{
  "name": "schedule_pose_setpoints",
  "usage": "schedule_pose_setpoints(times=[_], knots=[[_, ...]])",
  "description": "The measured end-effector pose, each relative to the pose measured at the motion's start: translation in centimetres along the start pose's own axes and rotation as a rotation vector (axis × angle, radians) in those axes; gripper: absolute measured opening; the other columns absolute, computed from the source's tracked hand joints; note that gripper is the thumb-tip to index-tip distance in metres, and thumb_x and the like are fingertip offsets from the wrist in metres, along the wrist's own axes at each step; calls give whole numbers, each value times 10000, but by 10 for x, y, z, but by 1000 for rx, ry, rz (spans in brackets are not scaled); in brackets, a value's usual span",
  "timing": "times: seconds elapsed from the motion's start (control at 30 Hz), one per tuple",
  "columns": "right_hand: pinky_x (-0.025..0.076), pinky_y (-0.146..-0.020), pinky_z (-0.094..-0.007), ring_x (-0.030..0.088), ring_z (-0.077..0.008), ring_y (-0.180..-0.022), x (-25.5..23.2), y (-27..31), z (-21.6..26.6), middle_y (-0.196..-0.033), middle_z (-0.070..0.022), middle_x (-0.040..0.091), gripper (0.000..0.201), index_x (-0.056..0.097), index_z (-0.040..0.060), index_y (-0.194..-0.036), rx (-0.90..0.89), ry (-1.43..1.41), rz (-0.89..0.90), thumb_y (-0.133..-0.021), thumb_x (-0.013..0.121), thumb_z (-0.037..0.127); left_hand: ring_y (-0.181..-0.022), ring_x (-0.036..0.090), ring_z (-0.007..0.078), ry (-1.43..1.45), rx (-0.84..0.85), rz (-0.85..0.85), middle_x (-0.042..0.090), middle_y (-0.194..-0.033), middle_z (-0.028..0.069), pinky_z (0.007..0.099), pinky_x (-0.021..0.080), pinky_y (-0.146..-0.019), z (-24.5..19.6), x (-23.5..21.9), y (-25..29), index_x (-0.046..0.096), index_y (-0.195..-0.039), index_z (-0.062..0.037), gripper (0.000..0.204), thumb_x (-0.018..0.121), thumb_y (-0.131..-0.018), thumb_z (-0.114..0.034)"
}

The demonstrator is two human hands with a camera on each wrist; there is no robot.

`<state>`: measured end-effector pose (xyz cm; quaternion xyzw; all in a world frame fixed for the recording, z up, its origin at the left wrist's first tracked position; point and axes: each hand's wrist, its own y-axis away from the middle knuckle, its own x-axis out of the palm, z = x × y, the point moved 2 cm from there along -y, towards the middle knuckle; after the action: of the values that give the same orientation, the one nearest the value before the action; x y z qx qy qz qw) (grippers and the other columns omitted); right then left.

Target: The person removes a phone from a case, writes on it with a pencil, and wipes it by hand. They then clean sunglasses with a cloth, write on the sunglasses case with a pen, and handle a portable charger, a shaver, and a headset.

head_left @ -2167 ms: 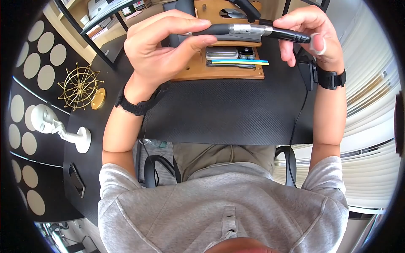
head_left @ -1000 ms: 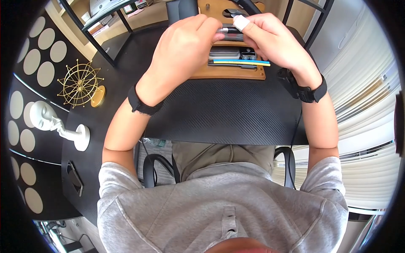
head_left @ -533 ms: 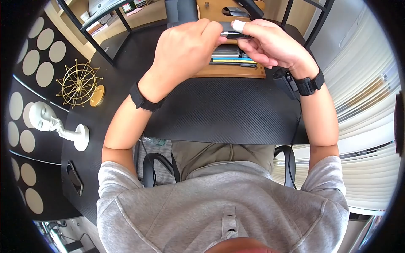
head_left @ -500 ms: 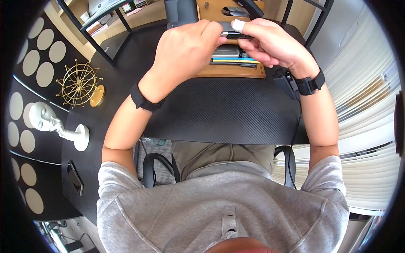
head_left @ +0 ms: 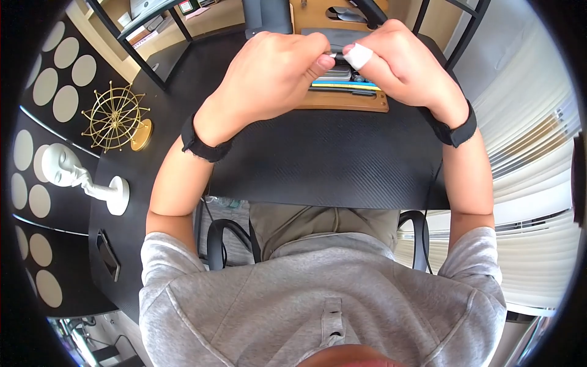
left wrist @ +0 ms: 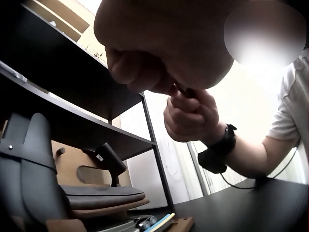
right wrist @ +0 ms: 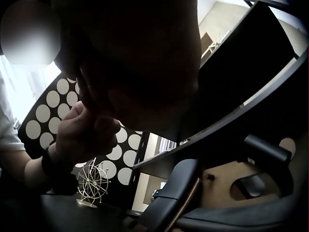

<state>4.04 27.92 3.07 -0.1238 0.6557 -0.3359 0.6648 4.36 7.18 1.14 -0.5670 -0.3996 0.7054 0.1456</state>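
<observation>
A thick black pen [head_left: 338, 56] with a silver middle is held level above the desk, mostly hidden by both hands. My left hand [head_left: 269, 73] grips one end, its thumb along the near side. The other end is gripped by my right hand [head_left: 403, 67], fingers curled under and a white wrap [head_left: 358, 57] round the thumb. Only a short piece of pen shows between them. In the left wrist view a dark bit of the pen [left wrist: 182, 90] runs into the right fist [left wrist: 190, 116]. The right wrist view is dark, with the left hand [right wrist: 84, 133] below the right.
Behind the hands stands a brown wooden organizer [head_left: 342, 103] with a grey case [head_left: 334, 74] and blue and yellow sticks [head_left: 361, 84]. To the left are a gold wheel ornament [head_left: 116, 115], a white head sculpture [head_left: 60, 165] and a phone [head_left: 108, 255]. A black shelf frame [head_left: 144, 64] rises behind.
The hands have drawn together from the pen's two ends and cover most of it. In the last half second the right hand has rolled over, its loose fingers curling in.
</observation>
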Motion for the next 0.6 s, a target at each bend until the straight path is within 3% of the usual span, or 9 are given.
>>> schedule_pose_setpoints(times=[0.03,0.13,0.23,0.33,0.57,0.6], knots=[[367,-508,-432,423,-376,-504,0,0,2,-566,-177,420,412,468,-24,-676,-38,24,-9,-1027,554,174,-597,584,392,34,-6,9,548,-619,162,477,435,-524,-1,0,0,543,-834,-44,244,632,-1007,-192],[385,-521,-449,463,-402,-538,-5,0,8,-588,-189,472,370,505,-30,-704,-21,92,44,-1012,564,166,-654,584,427,124,-56,158,581,-708,185,447,468,-601,2,-4,1,565,-896,-3,247,553,-1056,-190],[392,-526,-446,474,-398,-544,-3,0,4,-586,-184,474,356,530,-34,-735,-34,86,45,-1018,564,179,-656,584,406,176,-132,235,583,-716,179,436,462,-604,2,-8,0,575,-903,4,244,566,-1050,-191],[395,-531,-443,464,-394,-538,-9,1,-2,-588,-189,464,371,546,-36,-754,36,92,74,-1038,551,203,-653,589,368,188,-103,131,589,-726,161,418,463,-601,3,-5,-4,621,-960,2,206,617,-1029,-192],[309,-504,-316,367,-148,-523,-36,18,-31,-574,-29,373,441,526,-4,-763,136,-63,-25,-1094,493,285,-628,604,289,-237,13,-84,604,-728,122,356,466,-580,4,-30,-7,685,-1070,-36,213,709,-975,-224],[325,-510,-320,390,-159,-527,-36,17,-30,-582,-41,395,433,541,-6,-777,129,-56,-31,-1093,496,286,-624,603,291,-265,24,-88,604,-723,118,360,466,-577,5,-32,-6,685,-1066,-39,212,710,-975,-229]])
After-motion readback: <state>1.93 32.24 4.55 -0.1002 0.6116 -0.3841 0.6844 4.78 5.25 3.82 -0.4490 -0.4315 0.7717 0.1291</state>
